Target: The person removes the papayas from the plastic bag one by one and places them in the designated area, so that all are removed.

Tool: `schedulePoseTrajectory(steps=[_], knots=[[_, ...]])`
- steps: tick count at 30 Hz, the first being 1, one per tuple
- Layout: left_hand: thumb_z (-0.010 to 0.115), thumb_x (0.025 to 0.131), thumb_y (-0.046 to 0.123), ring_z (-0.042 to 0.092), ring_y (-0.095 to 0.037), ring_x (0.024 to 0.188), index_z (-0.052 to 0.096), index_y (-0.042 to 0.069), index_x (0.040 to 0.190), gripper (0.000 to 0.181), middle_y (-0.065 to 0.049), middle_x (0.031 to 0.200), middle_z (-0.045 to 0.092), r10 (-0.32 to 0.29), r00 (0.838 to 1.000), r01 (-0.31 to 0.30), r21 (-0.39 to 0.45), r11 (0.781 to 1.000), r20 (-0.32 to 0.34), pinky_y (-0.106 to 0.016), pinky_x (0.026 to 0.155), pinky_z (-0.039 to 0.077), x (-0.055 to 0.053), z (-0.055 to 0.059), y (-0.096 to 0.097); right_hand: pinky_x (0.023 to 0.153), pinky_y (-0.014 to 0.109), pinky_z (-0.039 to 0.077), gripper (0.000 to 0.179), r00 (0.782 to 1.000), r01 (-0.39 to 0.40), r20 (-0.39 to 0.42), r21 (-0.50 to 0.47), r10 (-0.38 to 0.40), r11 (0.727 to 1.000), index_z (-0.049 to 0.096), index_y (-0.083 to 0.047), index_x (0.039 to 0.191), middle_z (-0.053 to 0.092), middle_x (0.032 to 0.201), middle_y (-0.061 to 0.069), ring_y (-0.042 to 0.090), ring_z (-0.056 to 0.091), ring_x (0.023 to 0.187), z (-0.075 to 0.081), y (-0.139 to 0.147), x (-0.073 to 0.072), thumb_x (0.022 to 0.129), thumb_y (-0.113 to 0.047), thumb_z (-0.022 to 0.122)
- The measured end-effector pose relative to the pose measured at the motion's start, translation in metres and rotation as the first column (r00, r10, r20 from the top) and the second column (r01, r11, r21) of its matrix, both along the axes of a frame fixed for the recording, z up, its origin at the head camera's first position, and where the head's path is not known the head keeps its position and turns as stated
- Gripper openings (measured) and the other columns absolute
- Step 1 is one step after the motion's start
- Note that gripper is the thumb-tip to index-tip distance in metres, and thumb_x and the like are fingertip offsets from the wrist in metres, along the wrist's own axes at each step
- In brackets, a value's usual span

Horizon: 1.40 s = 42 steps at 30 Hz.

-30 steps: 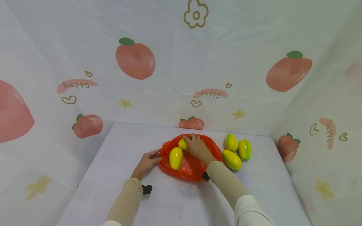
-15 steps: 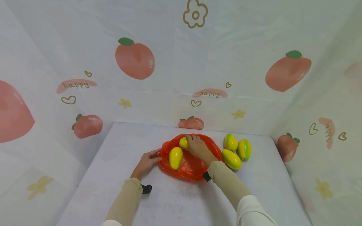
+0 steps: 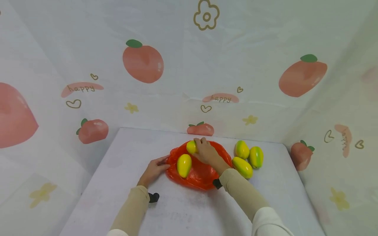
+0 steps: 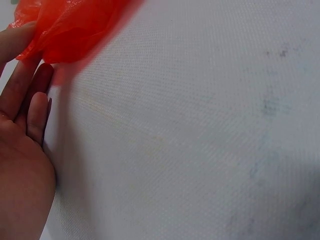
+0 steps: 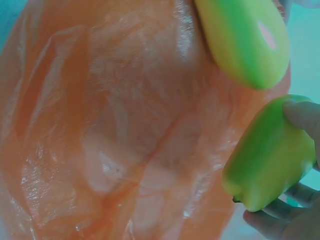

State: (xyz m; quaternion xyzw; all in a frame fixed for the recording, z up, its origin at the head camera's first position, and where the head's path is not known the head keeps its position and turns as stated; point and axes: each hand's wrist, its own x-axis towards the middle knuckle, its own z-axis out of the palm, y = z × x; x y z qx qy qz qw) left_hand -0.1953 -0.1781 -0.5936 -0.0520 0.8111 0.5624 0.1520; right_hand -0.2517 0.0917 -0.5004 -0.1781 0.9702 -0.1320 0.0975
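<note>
A flattened red plastic bag (image 3: pixel 203 177) lies on the white table. My left hand (image 3: pixel 153 171) pinches its left edge, the thumb over the film (image 4: pixel 75 30) and fingers beneath in the left wrist view. My right hand (image 3: pixel 206 154) grips a yellow-green mango (image 3: pixel 191 147) over the bag's far side. In the right wrist view the thumb lies on one side of this mango (image 5: pixel 270 155) and fingers on the other. A second mango (image 3: pixel 184 166) rests on the bag's left part, nearer to me, untouched by either hand.
Three more mangoes sit to the right of the bag: one at the back (image 3: pixel 242 149), one at the far right (image 3: pixel 256 157) and one in front (image 3: pixel 242 167). A white printed curtain (image 3: pixel 165 108) stands around the table's back and sides.
The right hand has closed from over the far mango into a grip at its right side, and that mango has shifted slightly. The left hand stays at the bag's edge.
</note>
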Motion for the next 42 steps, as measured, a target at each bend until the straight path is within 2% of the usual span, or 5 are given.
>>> schedulePoseTrajectory(steps=[6,13,27,36,42], knots=[[0.069,0.096,0.029,0.057,-0.029,0.134,0.059,0.036,0.143,0.049,-0.005,0.141,0.065,0.002,1.0,-0.002,-0.004,1.0,0.006,-0.053,0.115,0.047,0.001,0.001,0.0,0.093,0.039,0.061,0.068,0.999,-0.009,-0.038,0.0,0.009,1.0,0.036,-0.015,0.15,0.05,0.133,0.014,0.026,0.055,0.106,0.011,0.0,0.006,0.095,-0.038,0.07],[0.07,0.096,0.031,0.056,-0.03,0.136,0.059,0.036,0.143,0.049,-0.006,0.142,0.064,-0.003,1.0,0.003,-0.007,1.0,-0.004,-0.055,0.116,0.045,0.0,-0.003,-0.001,0.095,0.041,0.06,0.07,0.999,0.019,-0.049,0.018,-0.018,1.0,0.038,-0.016,0.149,0.05,0.133,0.013,0.026,0.054,0.11,0.018,0.007,0.008,0.093,-0.041,0.071],[0.069,0.096,0.032,0.058,-0.028,0.133,0.058,0.037,0.144,0.049,-0.005,0.141,0.065,-0.003,1.0,0.003,-0.028,1.0,-0.007,-0.053,0.114,0.048,0.001,-0.002,0.001,0.093,0.048,0.059,0.07,0.986,0.05,-0.155,-0.118,-0.068,0.992,0.038,-0.022,0.148,0.049,0.139,0.012,0.031,0.056,0.11,0.027,0.028,0.015,0.09,-0.042,0.073],[0.068,0.097,0.03,0.056,-0.029,0.135,0.058,0.034,0.145,0.049,-0.006,0.143,0.064,-0.006,1.0,0.006,-0.032,0.999,-0.016,-0.053,0.115,0.046,0.002,-0.001,0.001,0.086,0.044,0.061,0.073,0.975,0.064,-0.204,-0.114,-0.086,0.991,0.041,-0.019,0.149,0.054,0.126,0.013,0.028,0.056,0.102,0.034,0.043,0.021,0.089,-0.044,0.075],[0.068,0.097,0.03,0.055,-0.03,0.136,0.058,0.035,0.145,0.049,-0.006,0.143,0.063,-0.003,1.0,0.003,-0.039,0.999,-0.011,-0.053,0.116,0.045,0.002,-0.001,0.001,0.083,0.046,0.06,0.073,0.969,0.084,-0.223,-0.109,-0.107,0.991,0.041,-0.018,0.15,0.055,0.128,0.015,0.029,0.057,0.103,0.036,0.052,0.023,0.09,-0.045,0.072]])
